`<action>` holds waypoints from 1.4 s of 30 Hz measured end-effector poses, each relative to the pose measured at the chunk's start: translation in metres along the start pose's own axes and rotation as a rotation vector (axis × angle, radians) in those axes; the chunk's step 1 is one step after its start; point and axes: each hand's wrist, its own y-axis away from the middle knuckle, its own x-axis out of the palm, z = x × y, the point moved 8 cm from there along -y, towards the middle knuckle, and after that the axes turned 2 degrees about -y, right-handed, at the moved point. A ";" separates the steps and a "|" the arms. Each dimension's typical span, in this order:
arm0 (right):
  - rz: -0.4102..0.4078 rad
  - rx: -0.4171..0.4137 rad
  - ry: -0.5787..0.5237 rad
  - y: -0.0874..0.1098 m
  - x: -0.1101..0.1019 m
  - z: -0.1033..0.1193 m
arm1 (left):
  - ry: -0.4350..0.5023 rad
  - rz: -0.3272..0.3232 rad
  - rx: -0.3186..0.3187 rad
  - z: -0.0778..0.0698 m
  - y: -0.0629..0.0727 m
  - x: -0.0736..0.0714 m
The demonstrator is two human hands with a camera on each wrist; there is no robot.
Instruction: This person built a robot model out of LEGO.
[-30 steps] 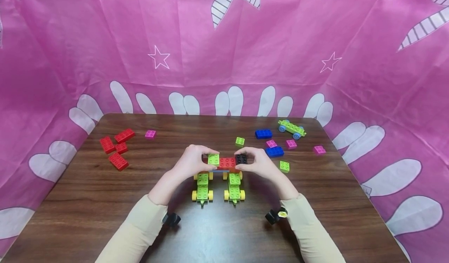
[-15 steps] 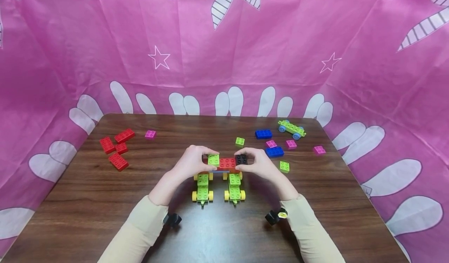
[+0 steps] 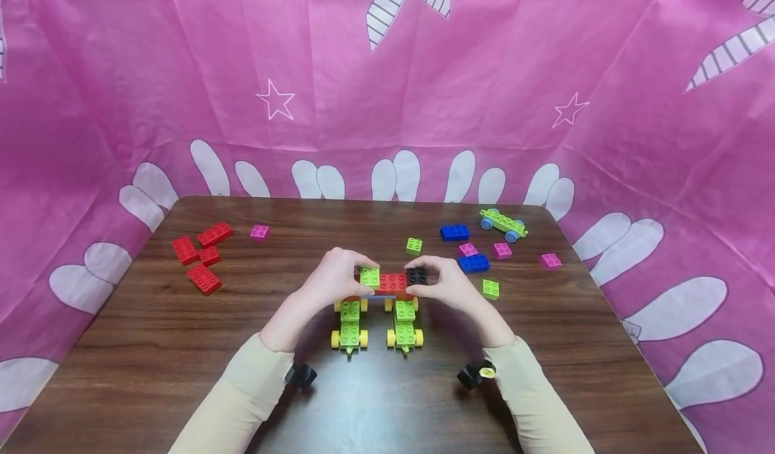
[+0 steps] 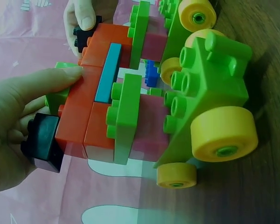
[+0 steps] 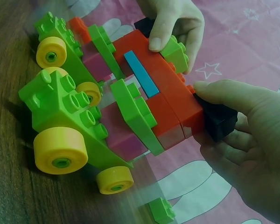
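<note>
— Where the brown counter [image 3: 375,407] ends at the back, what hangs?
— One pink cloth [image 3: 339,91], across the back and round both sides. Printed with white ovals [image 3: 209,167] low down, outlined stars [image 3: 275,101] and striped shapes [image 3: 387,9] higher up. Counter: wood-grain finish, rounded far corners, pale shine at the near middle.
— Main item?
— One block build, mid-counter: two green cars [image 3: 349,331] side by side on yellow wheels [image 3: 336,339], red bricks [image 3: 393,282] laid across both, one blue strip [image 4: 108,73] among them.
— Hands?
— Two, in cream sleeves [image 3: 254,383]. Left hand [image 3: 331,276]: fingers and thumb clamped on a lime block [image 3: 370,278] at the build's left part. Right hand [image 3: 449,280]: clamped on a black block [image 3: 416,276] at its right end. Both blocks sit against the red bricks.
— Loose stock on the counter?
— Left side: four red pieces [image 3: 204,279] grouped, one pink block [image 3: 260,232] near them. Right side: two blue bricks [image 3: 474,263], three pink pieces [image 3: 502,250], one green block [image 3: 491,288]; far right corner, one blue-wheeled car [image 3: 504,222]. Far middle: one further green piece [image 3: 414,245].
</note>
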 end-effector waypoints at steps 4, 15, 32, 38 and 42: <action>-0.002 0.001 -0.001 0.001 0.000 0.001 | 0.001 0.001 -0.016 0.001 0.000 -0.001; 0.021 0.003 -0.001 -0.002 0.000 0.002 | 0.042 0.035 -0.001 0.004 0.001 0.000; 0.050 -0.077 0.107 -0.005 -0.002 0.033 | 0.107 0.014 0.101 0.014 0.015 -0.013; 0.114 -0.105 0.192 -0.018 0.012 0.053 | 0.094 0.013 0.104 0.016 0.016 -0.014; 0.155 -0.094 0.246 -0.027 0.024 0.057 | 0.097 0.019 0.118 0.015 0.015 -0.011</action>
